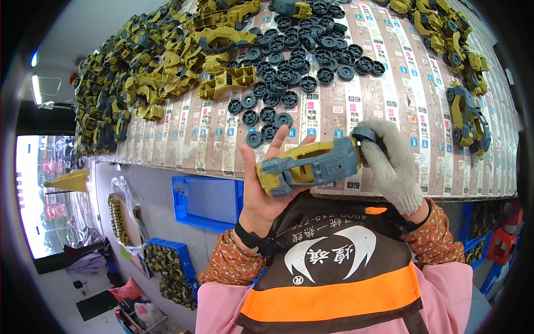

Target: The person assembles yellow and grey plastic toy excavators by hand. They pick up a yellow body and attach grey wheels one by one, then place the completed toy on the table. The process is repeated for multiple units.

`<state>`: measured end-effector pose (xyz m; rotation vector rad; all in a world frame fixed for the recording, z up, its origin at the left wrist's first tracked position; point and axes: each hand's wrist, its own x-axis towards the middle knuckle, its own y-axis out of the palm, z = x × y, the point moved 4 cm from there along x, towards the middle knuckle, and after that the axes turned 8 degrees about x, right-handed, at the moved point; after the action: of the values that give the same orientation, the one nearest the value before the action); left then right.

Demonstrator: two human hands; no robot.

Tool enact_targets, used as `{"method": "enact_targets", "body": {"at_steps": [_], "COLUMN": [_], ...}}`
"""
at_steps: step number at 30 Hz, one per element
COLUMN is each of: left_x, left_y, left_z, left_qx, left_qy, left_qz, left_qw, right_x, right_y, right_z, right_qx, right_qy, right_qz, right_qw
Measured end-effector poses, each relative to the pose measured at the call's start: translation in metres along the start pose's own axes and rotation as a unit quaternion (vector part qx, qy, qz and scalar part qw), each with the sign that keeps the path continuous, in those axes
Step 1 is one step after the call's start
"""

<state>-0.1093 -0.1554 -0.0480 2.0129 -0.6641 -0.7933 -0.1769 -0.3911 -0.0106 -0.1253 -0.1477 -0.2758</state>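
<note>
My bare left hand [260, 195] is closed under a toy car body [311, 167], yellow below with grey-blue parts on top. It holds the body just above the table's near edge. My right hand [392, 167], in a pale knitted glove, pinches a dark toy wheel [363, 133] at the body's right end. Whether the wheel touches the body is hard to make out. Beyond my hands lies a spread of loose dark wheels [289, 72]. Yellow plastic car bodies [227, 82] lie to the left of the wheels.
A big heap of yellow and dark car parts [105, 94] covers the table's left side. More cars [470, 117] line its right side. Below the table [183, 139] stand an upright-rimmed blue crate [206, 200], another crate full of parts [167, 273], and red bins [502, 245].
</note>
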Motion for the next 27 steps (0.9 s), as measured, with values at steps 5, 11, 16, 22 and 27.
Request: {"method": "enact_targets", "body": {"at_steps": [5,11,16,22,27], "left_x": [-0.002,-0.003,-0.009,-0.009,-0.006], "left_y": [-0.031,-0.008,0.004,0.012,0.009], "left_z": [-0.002,0.004,0.011,0.023,0.029], "left_qx": [-0.001,0.138,0.181,0.229,0.3], "left_qy": [0.031,0.065,0.026,0.021,0.035], "left_qz": [-0.058,-0.088,-0.087,-0.05,-0.082], "left_qw": [0.998,0.984,0.979,0.972,0.95], "right_x": [-0.016,-0.017,0.009,0.026,0.023], "right_y": [-0.002,0.022,0.012,0.035,0.043], "right_z": [-0.008,0.018,0.01,0.007,0.008], "right_qx": [0.054,-0.043,-0.057,0.006,-0.013], "right_qy": [0.122,-0.076,-0.092,-0.03,-0.027], "right_qz": [0.03,0.219,0.086,0.012,0.001], "right_qw": [0.991,0.972,0.99,0.999,1.0]}}
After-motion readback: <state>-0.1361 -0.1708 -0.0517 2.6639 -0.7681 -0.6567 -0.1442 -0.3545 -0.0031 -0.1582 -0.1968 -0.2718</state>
